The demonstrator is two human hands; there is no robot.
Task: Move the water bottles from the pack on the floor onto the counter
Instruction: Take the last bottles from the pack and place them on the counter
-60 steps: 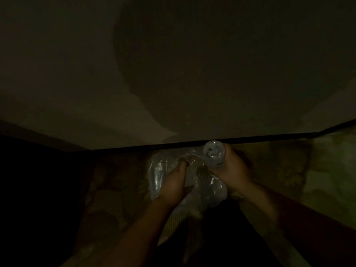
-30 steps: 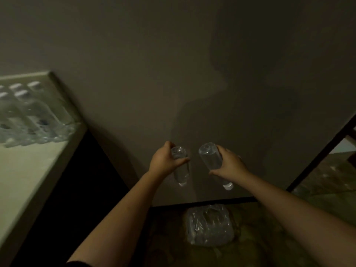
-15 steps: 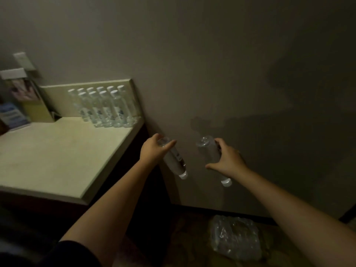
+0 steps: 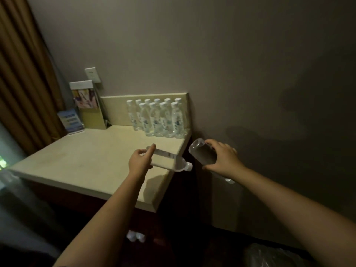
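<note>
Bottles first: the pack (image 4: 269, 255) lies on the floor at my lower right. My left hand (image 4: 139, 162) grips the left bottle (image 4: 169, 160) sideways above the counter (image 4: 86, 160) edge, cap pointing right. My right hand (image 4: 223, 158) wraps the right bottle (image 4: 203, 153) just off the counter, cap downward. Farther back, a cluster (image 4: 158, 118) stands upright in the counter's rear right corner.
</note>
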